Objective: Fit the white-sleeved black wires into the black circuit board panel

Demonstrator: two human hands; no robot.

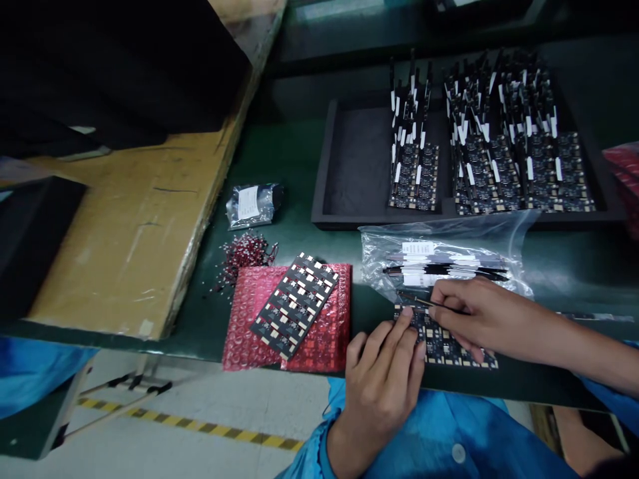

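A black circuit board panel [449, 346] lies near the front edge of the green table. My left hand [387, 372] rests at its left end, fingers extended and fingertips on the panel. Above the panel, my right hand [474, 316] pinches dark tweezers [424, 301], whose tips point left over the panel's upper edge. Just behind is a clear plastic bag [379, 256] with black strips bearing white labels. To the left, another black panel [297, 306] lies tilted on pink bubble wrap [239, 332].
A black tray [357, 216] at the back right holds several panels with upright strips and white labels. Small red and white parts [244, 256] are heaped beside a small clear bag [254, 205]. A brown board [120, 246] and black boxes stand left. Blue clothing [34, 372] shows lower left.
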